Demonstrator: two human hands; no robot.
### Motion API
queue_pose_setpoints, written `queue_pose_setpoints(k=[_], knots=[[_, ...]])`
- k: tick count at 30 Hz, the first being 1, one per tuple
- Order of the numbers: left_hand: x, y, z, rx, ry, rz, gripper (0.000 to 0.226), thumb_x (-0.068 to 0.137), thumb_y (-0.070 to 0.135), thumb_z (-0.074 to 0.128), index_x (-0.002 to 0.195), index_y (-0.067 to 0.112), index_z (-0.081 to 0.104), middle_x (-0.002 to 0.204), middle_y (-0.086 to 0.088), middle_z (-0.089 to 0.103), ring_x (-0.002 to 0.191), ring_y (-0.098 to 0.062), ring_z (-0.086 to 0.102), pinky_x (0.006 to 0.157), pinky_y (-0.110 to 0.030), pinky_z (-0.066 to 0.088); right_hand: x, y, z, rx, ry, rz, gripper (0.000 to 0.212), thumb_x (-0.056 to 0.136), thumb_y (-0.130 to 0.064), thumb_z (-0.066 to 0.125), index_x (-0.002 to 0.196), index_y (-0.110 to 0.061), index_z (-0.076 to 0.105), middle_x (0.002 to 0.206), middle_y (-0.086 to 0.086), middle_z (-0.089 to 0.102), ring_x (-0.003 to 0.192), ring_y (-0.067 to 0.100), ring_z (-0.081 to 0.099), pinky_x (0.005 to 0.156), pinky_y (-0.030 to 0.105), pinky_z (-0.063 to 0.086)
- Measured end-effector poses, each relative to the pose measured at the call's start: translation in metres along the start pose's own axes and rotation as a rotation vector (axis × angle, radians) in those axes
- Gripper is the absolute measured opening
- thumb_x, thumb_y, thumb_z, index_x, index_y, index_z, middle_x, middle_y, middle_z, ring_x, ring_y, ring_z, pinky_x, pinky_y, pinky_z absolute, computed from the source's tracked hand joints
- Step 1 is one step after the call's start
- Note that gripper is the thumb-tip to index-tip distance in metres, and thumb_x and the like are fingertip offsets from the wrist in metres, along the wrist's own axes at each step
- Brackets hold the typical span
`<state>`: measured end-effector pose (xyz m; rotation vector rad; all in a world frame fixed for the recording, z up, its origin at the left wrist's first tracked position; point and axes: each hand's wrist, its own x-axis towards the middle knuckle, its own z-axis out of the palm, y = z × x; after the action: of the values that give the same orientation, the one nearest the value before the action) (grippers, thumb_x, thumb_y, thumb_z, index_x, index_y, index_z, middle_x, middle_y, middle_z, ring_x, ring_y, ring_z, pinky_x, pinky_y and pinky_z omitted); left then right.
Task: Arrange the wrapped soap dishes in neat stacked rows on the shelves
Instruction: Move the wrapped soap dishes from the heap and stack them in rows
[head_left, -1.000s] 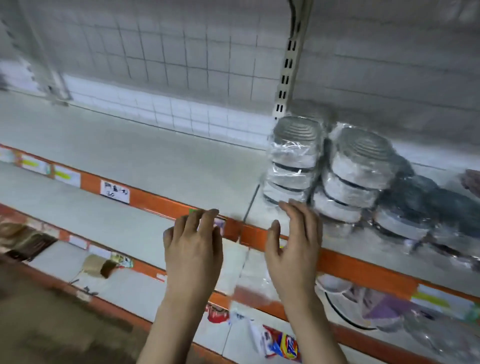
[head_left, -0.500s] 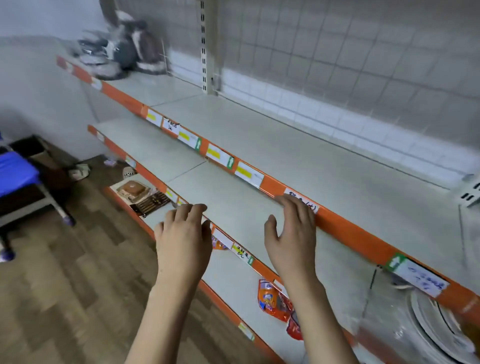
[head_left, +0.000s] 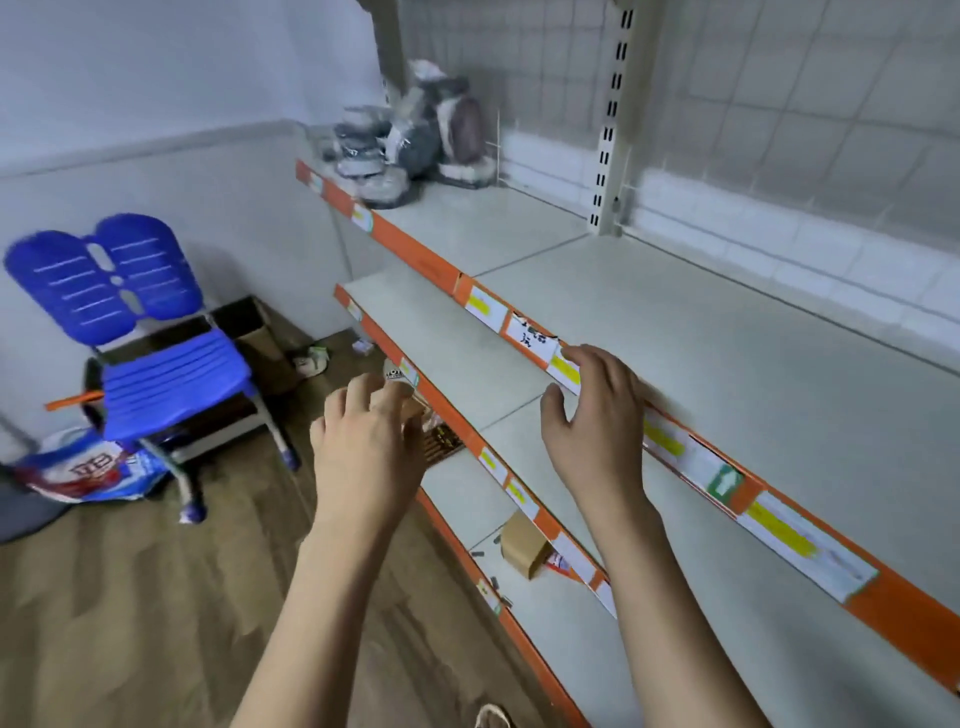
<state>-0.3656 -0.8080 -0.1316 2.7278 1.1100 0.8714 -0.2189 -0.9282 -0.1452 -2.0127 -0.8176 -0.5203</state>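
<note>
A loose heap of wrapped soap dishes in clear plastic lies at the far left end of the top shelf. Both of my hands are raised in front of the shelves and hold nothing. My left hand hovers with relaxed fingers before the orange edge of the middle shelf. My right hand is open near the top shelf's orange price strip, fingertips at its edge. The heap is well beyond both hands.
A blue plastic chair stands on the wooden floor to the left, with a printed bag under it. A small cardboard box and a few packets lie on the bottom shelf. A wire grid backs the shelves.
The view has swung left along the shelves. The stacked dishes on the right have left the frame, and the heap at the far left end and the chair have come into view. Both hands stay empty.
</note>
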Motion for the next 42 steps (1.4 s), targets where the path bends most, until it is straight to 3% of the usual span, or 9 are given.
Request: queue_pose_setpoints(k=[6, 12, 16, 26, 30, 33, 37, 42], knots=[[0.086, -0.051, 0.026, 0.031, 0.031, -0.066, 0.023, 0.079, 0.014, 0.066, 0.101, 0.006, 0.066, 0.113, -0.015, 0.059, 0.096, -0.041, 0.052, 0.072, -0.045, 0.042, 0.066, -0.021, 0.092, 0.089, -0.083, -0.035, 0.035, 0.079, -0.015, 0.051, 0.11, -0.002, 0.061, 0.112, 0.012, 0.062, 0.108, 0.032, 0.056, 0.093, 0.045, 0.045], [0.125, -0.105, 0.069, 0.024, -0.054, -0.158, 0.028, 0.082, 0.016, 0.068, 0.109, 0.009, 0.066, 0.116, -0.013, 0.058, 0.103, -0.039, 0.051, 0.077, -0.044, 0.041, 0.098, -0.025, 0.17, 0.056, -0.175, -0.044, 0.04, 0.082, -0.026, 0.042, 0.112, -0.007, 0.061, 0.112, 0.009, 0.062, 0.108, 0.029, 0.056, 0.094, 0.04, 0.041], [0.175, -0.143, 0.093, 0.014, -0.074, -0.165, 0.027, 0.081, 0.016, 0.067, 0.107, 0.009, 0.065, 0.116, -0.014, 0.057, 0.101, -0.039, 0.051, 0.077, -0.045, 0.042, 0.131, -0.035, 0.222, 0.015, -0.173, -0.024, 0.036, 0.08, -0.018, 0.051, 0.111, -0.006, 0.061, 0.112, 0.01, 0.062, 0.108, 0.031, 0.055, 0.093, 0.036, 0.037], [0.344, -0.248, 0.125, -0.056, -0.097, -0.001, 0.03, 0.083, 0.02, 0.064, 0.11, 0.009, 0.063, 0.119, -0.016, 0.057, 0.104, -0.04, 0.052, 0.077, -0.046, 0.043, 0.224, -0.093, 0.361, -0.063, -0.086, 0.076, 0.036, 0.079, -0.02, 0.05, 0.111, -0.006, 0.062, 0.111, 0.01, 0.063, 0.107, 0.031, 0.056, 0.092, 0.043, 0.047], [0.401, -0.282, 0.139, -0.089, -0.114, 0.069, 0.029, 0.083, 0.019, 0.063, 0.11, 0.01, 0.063, 0.117, -0.015, 0.057, 0.098, -0.04, 0.053, 0.074, -0.045, 0.043, 0.252, -0.106, 0.403, -0.109, -0.057, 0.109, 0.034, 0.079, -0.018, 0.053, 0.11, -0.007, 0.062, 0.109, 0.01, 0.063, 0.106, 0.032, 0.056, 0.093, 0.038, 0.04], [0.438, -0.29, 0.154, -0.134, -0.115, 0.111, 0.032, 0.082, 0.018, 0.066, 0.114, 0.011, 0.062, 0.116, -0.015, 0.057, 0.097, -0.041, 0.053, 0.073, -0.045, 0.044, 0.274, -0.102, 0.424, -0.156, -0.085, 0.177, 0.033, 0.083, -0.015, 0.057, 0.116, -0.009, 0.06, 0.115, 0.01, 0.061, 0.112, 0.031, 0.052, 0.096, 0.033, 0.032], [0.486, -0.285, 0.175, -0.201, -0.135, 0.172, 0.039, 0.083, 0.019, 0.067, 0.12, 0.012, 0.058, 0.121, -0.015, 0.055, 0.105, -0.041, 0.052, 0.08, -0.049, 0.045, 0.31, -0.094, 0.443, -0.178, -0.084, 0.258, 0.037, 0.085, -0.019, 0.064, 0.12, -0.008, 0.058, 0.12, 0.013, 0.058, 0.116, 0.032, 0.049, 0.1, 0.039, 0.034], [0.544, -0.267, 0.198, -0.239, -0.198, 0.229, 0.057, 0.083, 0.017, 0.063, 0.137, 0.016, 0.044, 0.138, -0.015, 0.04, 0.12, -0.04, 0.041, 0.093, -0.047, 0.039, 0.353, -0.085, 0.459, -0.177, -0.166, 0.359, 0.052, 0.086, -0.04, 0.063, 0.13, -0.014, 0.05, 0.129, 0.013, 0.051, 0.122, 0.031, 0.042, 0.102, 0.038, 0.031]])
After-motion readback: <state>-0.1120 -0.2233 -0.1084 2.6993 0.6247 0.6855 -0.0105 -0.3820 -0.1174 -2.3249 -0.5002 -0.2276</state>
